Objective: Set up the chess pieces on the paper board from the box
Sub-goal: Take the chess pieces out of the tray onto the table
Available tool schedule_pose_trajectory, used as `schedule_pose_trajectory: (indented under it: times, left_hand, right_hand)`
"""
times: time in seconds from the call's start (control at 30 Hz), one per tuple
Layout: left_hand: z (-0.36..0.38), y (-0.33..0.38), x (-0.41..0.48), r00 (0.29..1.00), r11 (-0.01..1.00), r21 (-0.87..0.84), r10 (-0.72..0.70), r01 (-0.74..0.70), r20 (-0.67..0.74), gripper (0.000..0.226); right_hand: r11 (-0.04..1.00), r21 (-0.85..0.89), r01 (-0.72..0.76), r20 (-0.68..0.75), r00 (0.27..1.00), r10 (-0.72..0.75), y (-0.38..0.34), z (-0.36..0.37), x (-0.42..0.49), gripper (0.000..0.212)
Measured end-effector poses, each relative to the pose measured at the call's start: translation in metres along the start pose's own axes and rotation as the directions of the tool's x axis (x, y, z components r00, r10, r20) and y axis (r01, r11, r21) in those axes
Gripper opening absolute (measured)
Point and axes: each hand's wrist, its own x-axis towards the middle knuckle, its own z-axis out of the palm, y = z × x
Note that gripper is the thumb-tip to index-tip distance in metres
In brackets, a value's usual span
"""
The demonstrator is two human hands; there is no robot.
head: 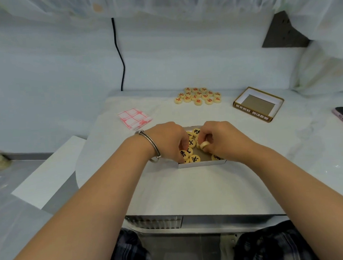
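The small white cardboard box [200, 164] sits in the middle of the frame, on the white table [189, 188]. Inside it lie round pale wooden chess pieces with black marks [195, 158]. Both hands are down in the box. The right hand [221, 141] has its fingers bent and pinches one pale piece [204, 145], tipped up on its edge. The left hand [167, 140] curls its fingers in among the pieces; I cannot tell if it holds one, as the fingers hide it.

This looks like the step of taking the black pieces out. Next they need lifting out and laying on the table. The folded paper board with red lines [134, 119], up and left of the box, is not yet opened. A bunch of red-marked pieces [197, 95] lies at the upper middle, and the brown box lid [258, 104] at the upper right.
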Motion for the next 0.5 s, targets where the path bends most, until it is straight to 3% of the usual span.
schedule_pose_trajectory:
  times: [0.1, 0.2, 0.33, 0.5]
  left_hand:
    - [0.001, 0.004, -0.001, 1.000, 0.998, 0.057, 0.013, -0.012, -0.012, 0.032]
    - [0.002, 0.006, -0.001, 1.000, 0.998, 0.068, 0.010, -0.009, -0.014, 0.032]
    - [0.001, 0.005, -0.001, 1.000, 0.997, 0.082, -0.004, 0.006, -0.022, 0.032]
    - [0.001, 0.004, 0.000, 0.995, 0.992, 0.121, -0.021, 0.033, -0.096, 0.029]
  right_hand:
    - [0.991, -0.118, 0.061, 0.045, 0.997, -0.056, -0.001, 0.001, -0.003, 0.019]
    - [0.990, -0.128, 0.066, 0.066, 0.996, -0.058, 0.000, 0.002, -0.004, 0.021]
    - [0.989, 0.130, -0.074, 0.011, 0.997, 0.073, 0.002, -0.013, -0.010, 0.013]
    - [0.884, 0.418, -0.210, -0.042, 0.967, 0.250, 0.005, -0.021, -0.005, 0.009]
